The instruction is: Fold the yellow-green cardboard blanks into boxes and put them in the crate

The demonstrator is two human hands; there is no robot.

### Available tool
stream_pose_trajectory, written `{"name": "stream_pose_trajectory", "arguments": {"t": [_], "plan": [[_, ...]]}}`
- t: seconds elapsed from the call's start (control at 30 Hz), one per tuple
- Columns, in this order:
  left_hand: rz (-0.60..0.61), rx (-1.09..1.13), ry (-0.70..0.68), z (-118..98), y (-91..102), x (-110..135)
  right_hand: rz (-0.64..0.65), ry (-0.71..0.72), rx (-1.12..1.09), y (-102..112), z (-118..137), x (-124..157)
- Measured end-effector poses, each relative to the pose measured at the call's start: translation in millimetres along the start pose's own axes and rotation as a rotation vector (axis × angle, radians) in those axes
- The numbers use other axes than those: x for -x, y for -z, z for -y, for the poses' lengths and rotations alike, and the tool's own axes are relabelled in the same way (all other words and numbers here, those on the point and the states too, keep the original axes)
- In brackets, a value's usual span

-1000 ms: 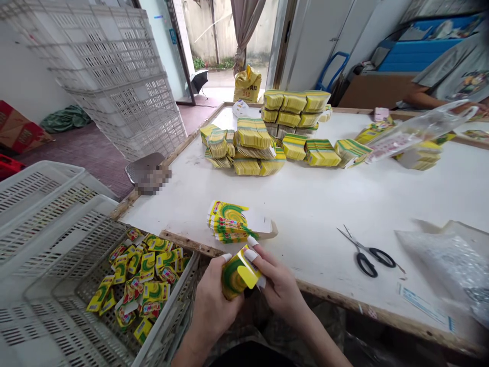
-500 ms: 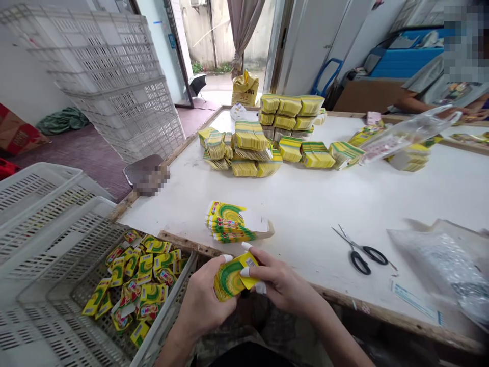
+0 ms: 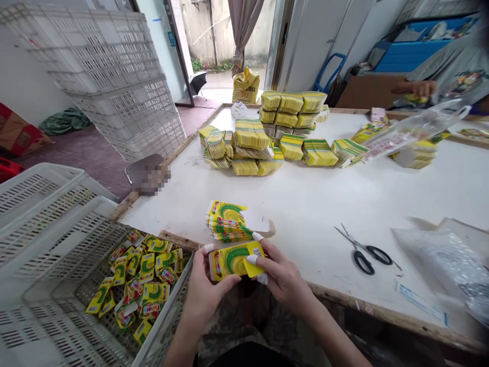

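Nearest me, my left hand grips the left end of a small yellow-and-green carton, and my right hand pinches its right end by the flap, white covers on the fingertips. The carton is over the near edge of a white table. Left of my hands, below that edge, a white plastic crate holds loose yellow cartons. Just beyond my hands lies a fanned pile of flat cartons; farther right, near the same edge, black-handled scissors. Toward the far left corner stand bundled carton stacks.
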State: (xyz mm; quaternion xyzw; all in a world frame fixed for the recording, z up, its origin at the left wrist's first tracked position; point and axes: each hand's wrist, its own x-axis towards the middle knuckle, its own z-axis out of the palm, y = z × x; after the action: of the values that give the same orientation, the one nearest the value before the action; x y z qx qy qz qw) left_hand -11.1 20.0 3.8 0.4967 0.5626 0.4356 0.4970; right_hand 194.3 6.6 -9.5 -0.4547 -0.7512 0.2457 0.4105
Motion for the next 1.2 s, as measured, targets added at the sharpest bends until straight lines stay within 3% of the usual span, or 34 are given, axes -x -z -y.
{"name": "stream_pose_trajectory", "arguments": {"t": [0.1,0.23,0.5,0.8,0.97,1.07,1.13,1.2], "plan": [[0.014,0.273,0.170,0,-0.6,-2,0.001,0.008,0.015,-3,0,-1],[0.064,0.385,0.295,-4,-2.3,1,0.073,0.016,0.043,-4,1,-2],[0.048,0.470,0.316,-6,-2.1,2,0.194,-0.038,-0.071,4,3,2],[0.013,0.457,0.274,-9,-4.1,4,0.105,-0.148,-0.235,-22,7,5],[0.011,0.453,0.275,-5,-0.9,5,-0.025,-0.194,-0.300,-39,14,0],[-0.146,0.289,0.211,-3,23.8,0,-0.015,-0.177,-0.241,-39,20,-19],[-0.364,0.031,0.093,-2,59.3,-5,-0.059,-0.223,-0.141,-30,21,-38],[-0.598,-0.336,0.081,3,105.8,-9,-0.125,-0.299,0.089,-19,17,-59]]}}
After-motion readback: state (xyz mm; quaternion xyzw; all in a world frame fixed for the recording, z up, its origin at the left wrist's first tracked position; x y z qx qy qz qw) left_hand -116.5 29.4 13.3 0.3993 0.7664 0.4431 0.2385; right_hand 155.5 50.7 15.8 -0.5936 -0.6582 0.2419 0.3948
